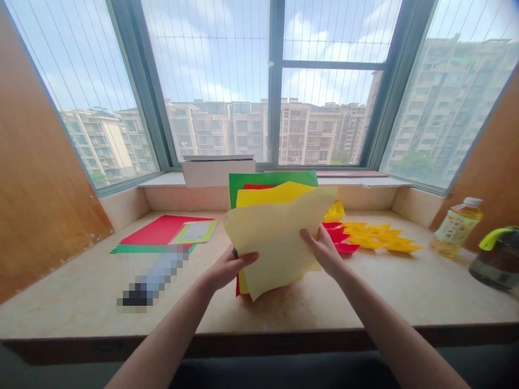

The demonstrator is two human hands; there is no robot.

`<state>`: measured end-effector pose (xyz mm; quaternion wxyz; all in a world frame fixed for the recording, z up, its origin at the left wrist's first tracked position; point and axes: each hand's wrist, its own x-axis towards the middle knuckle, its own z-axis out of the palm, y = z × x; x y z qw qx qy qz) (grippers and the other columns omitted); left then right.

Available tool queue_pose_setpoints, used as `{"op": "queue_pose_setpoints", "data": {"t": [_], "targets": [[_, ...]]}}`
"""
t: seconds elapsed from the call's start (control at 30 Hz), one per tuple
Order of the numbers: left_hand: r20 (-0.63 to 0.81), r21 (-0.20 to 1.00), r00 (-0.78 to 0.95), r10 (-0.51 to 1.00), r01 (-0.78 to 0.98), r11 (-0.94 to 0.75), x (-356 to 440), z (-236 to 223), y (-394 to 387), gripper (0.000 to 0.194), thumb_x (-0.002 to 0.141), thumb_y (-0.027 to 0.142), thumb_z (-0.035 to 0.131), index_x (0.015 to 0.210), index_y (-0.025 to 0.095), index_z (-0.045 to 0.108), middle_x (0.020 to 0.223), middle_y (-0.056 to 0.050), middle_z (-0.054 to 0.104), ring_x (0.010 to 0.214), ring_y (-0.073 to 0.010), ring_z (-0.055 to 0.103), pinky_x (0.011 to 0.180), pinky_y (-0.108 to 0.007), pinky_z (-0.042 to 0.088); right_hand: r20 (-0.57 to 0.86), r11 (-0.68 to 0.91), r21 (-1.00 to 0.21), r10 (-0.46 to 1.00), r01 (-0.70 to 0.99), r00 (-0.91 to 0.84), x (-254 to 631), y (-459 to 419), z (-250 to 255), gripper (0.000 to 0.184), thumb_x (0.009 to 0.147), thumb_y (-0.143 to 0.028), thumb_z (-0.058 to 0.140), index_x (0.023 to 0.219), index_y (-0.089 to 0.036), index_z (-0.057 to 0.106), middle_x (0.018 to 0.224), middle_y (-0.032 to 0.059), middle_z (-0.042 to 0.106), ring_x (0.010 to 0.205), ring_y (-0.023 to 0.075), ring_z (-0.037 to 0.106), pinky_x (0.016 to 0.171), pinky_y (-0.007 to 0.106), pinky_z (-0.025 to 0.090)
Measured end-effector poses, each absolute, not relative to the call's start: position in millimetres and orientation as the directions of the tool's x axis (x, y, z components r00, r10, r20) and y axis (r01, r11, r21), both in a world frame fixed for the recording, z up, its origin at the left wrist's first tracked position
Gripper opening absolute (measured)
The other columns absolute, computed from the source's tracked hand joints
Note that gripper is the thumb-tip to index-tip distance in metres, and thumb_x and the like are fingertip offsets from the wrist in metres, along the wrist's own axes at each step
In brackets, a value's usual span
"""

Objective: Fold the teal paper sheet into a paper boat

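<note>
Several coloured sheets of paper [279, 237] stand upright between my hands, a pale cream one in front and yellow, red and green ones behind it. My left hand [229, 266] grips their left edge, thumb across the cream sheet. On the right edge, my right hand [323, 249] is closed in the same way, thumb on the front. The fingers behind the sheets are hidden. Right of the sheets lie folded yellow paper shapes [375, 236] and folded red paper shapes [338, 237], like small boats.
Red paper [156, 231] lies at the left with a yellow-green packet [194, 232] on it. A blurred-out object [158, 278] is in front. A white box [219, 172] stands on the window ledge. At the right are a drink bottle [456, 228] and a dark jug [497, 262].
</note>
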<state>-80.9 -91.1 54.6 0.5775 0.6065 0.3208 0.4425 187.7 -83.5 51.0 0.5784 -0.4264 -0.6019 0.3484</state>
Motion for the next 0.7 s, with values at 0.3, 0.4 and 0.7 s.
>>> {"op": "queue_pose_setpoints", "data": {"t": [0.3, 0.4, 0.7], "targets": [[0.078, 0.924, 0.445, 0.892, -0.368, 0.102, -71.1, 47.2, -96.9, 0.048, 0.072, 0.031, 0.073, 0.117, 0.015, 0.064, 0.118, -0.015, 0.071, 0.106, -0.0357, 0.068, 0.088, -0.044, 0.056, 0.220, 0.203, -0.975, 0.949, -0.095, -0.226, 193.9, -79.5, 71.0, 0.060, 0.080, -0.059, 0.065, 0.129, -0.025, 0.055, 0.125, 0.0094, 0.068, 0.108, 0.0317, 0.067, 0.087, 0.044, 0.058], [0.056, 0.926, 0.425, 0.903, -0.360, 0.112, -71.6, 52.7, -95.5, 0.050, 0.073, 0.029, 0.073, 0.120, 0.014, 0.062, 0.117, -0.016, 0.071, 0.105, -0.0346, 0.069, 0.087, -0.043, 0.057, 0.193, 0.163, -0.977, 0.949, -0.139, -0.249, 192.8, -78.3, 66.6, 0.055, 0.080, -0.057, 0.066, 0.124, -0.024, 0.060, 0.122, 0.0092, 0.070, 0.105, 0.0314, 0.069, 0.088, 0.044, 0.057], [-0.112, 0.926, 0.290, 0.951, -0.317, 0.206, -64.6, 74.1, -95.9, 0.045, 0.080, 0.035, 0.072, 0.119, 0.014, 0.062, 0.109, -0.015, 0.074, 0.093, -0.0301, 0.074, 0.081, -0.041, 0.061, 0.243, 0.219, -0.957, 0.963, -0.192, -0.113, 188.6, -73.5, 60.8, 0.057, 0.071, -0.042, 0.079, 0.120, -0.025, 0.057, 0.121, 0.0089, 0.070, 0.105, 0.0313, 0.069, 0.086, 0.043, 0.058]]}}
